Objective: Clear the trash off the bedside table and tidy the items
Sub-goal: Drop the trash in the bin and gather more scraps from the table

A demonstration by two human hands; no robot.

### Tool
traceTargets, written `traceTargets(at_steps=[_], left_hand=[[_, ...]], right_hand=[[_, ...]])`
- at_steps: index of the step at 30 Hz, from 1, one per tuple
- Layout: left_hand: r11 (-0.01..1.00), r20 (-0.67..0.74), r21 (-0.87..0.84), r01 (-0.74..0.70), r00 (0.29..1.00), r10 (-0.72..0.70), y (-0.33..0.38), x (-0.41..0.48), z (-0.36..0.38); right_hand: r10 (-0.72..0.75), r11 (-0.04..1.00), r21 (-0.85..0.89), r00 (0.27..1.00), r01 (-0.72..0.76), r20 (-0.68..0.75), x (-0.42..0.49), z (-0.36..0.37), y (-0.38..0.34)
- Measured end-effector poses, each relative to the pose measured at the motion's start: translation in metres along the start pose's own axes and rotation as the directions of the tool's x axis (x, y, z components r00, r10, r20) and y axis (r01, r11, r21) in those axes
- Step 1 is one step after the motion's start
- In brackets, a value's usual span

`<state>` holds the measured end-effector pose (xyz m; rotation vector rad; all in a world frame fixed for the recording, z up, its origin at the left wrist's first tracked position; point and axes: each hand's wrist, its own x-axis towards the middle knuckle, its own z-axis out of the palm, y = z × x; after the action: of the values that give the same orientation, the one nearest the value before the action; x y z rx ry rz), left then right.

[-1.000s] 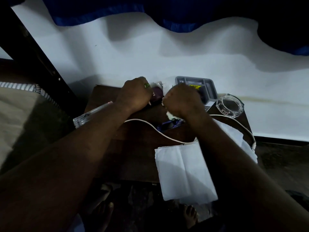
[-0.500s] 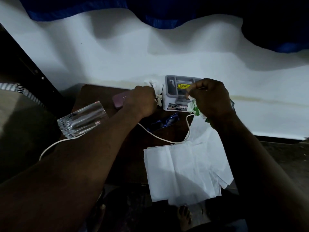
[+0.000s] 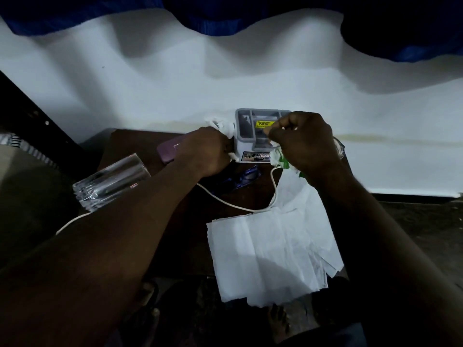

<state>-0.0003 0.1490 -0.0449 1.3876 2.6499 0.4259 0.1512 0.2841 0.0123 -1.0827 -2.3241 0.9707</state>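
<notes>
1. Trash first: our left hand (image 3: 208, 152) curls round crumpled tissue (image 3: 220, 126) at the back edge of the bedside table (image 3: 190, 241).
2. Our right hand (image 3: 304, 144) grips a white-green wrapper (image 3: 279, 159) before the grey organiser (image 3: 246, 144).

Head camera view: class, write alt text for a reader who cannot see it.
A person's left hand grips crumpled white tissue and the right hand a white-and-green wrapper, by a grey organiser tray on a dark bedside table. A glass tumbler, white cable and paper napkins lie nearby.
</notes>
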Motion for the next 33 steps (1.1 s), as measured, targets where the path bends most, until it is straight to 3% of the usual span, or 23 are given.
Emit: traceTargets(at_steps=[5, 7, 10, 13, 17, 22, 25, 27, 33], left_hand=[[0.952, -0.03, -0.273, 0.142, 0.987, -0.156, -0.008, -0.003, -0.029], [0.846, -0.072, -0.492, 0.206, 0.959, -0.275, -0.01, -0.006, -0.043], [0.633, -0.008, -0.732, 0.25, 0.927, -0.375, -0.013, -0.018, -0.058], [0.521, 0.043, -0.807, 0.277, 0.908, -0.417, -0.011, -0.031, -0.068], [0.346, 0.093, -0.891, 0.294, 0.865, -0.493, -0.008, -0.042, -0.083], [0.349, 0.125, -0.872, 0.343, 0.846, -0.519, -0.008, -0.057, -0.089], [0.25, 0.186, -0.891, 0.379, 0.807, -0.561, -0.007, -0.063, -0.088], [0.317, 0.156, -0.874, 0.369, 0.83, -0.536, -0.01, -0.061, -0.085], [0.696, -0.047, -0.642, 0.321, 0.89, -0.453, -0.032, -0.047, -0.074]], right_hand=[[0.011, 0.999, 0.04, 1.0, -0.011, 0.003, 0.001, 0.01, -0.003], [0.008, 0.998, 0.058, 1.0, -0.008, 0.001, 0.001, 0.013, -0.007], [-0.002, 0.997, 0.073, 1.0, 0.001, 0.012, -0.003, 0.019, -0.015], [-0.039, 0.999, 0.004, 0.996, 0.039, 0.079, -0.008, 0.026, -0.025], [-0.105, 0.921, -0.332, 0.951, 0.203, 0.289, -0.02, 0.046, -0.043], [-0.112, 0.821, -0.491, 0.926, 0.291, 0.361, -0.041, 0.085, -0.058], [-0.121, 0.781, -0.546, 0.931, 0.304, 0.345, -0.046, 0.1, -0.059], [-0.133, 0.76, -0.571, 0.934, 0.312, 0.333, -0.046, 0.108, -0.057], [-0.131, 0.725, -0.62, 0.944, 0.299, 0.302, -0.041, 0.12, -0.058]])
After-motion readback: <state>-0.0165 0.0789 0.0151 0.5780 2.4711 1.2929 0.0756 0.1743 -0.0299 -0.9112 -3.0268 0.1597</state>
